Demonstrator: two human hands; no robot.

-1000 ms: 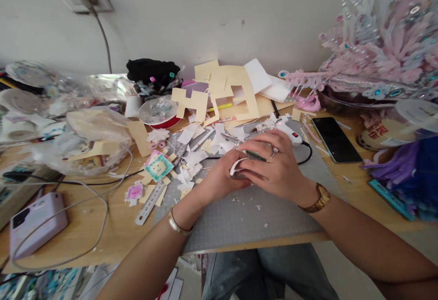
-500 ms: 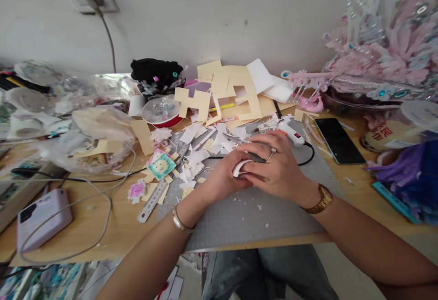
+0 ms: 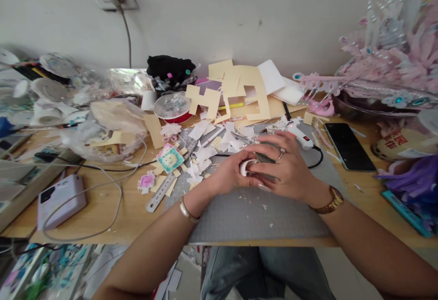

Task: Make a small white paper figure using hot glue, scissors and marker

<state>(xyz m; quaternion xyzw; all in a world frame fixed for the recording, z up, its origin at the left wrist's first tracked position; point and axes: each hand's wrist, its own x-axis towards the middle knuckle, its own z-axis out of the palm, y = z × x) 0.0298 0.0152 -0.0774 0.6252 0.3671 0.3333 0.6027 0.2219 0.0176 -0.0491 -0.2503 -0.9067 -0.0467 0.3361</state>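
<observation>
My left hand (image 3: pixel 230 172) curls around a small white curved piece (image 3: pixel 244 168), perhaps paper or foam, above the grey cutting mat (image 3: pixel 236 222). From the other side my right hand (image 3: pixel 293 170), with a ring on one finger, closes over the same piece, and the fingertips of both hands meet around it. Most of the piece is hidden by the fingers. Just beyond the right hand lies a white glue gun (image 3: pixel 301 137). White paper scraps (image 3: pixel 204 154) and a steel ruler (image 3: pixel 160 193) are left of the hands.
Cream card cutouts (image 3: pixel 236 79) stand against the wall. On the right are a phone (image 3: pixel 349 147), purple tassels (image 3: pixel 410 181) and a bowl of pink crowns (image 3: pixel 386 76). A plastic bag (image 3: pixel 112 140), a looping cable and a lilac device (image 3: pixel 61 202) occupy the left.
The view has shifted slightly, so the table's things appear further right. Both hands stay together on the white piece, which has turned a little between the fingers.
</observation>
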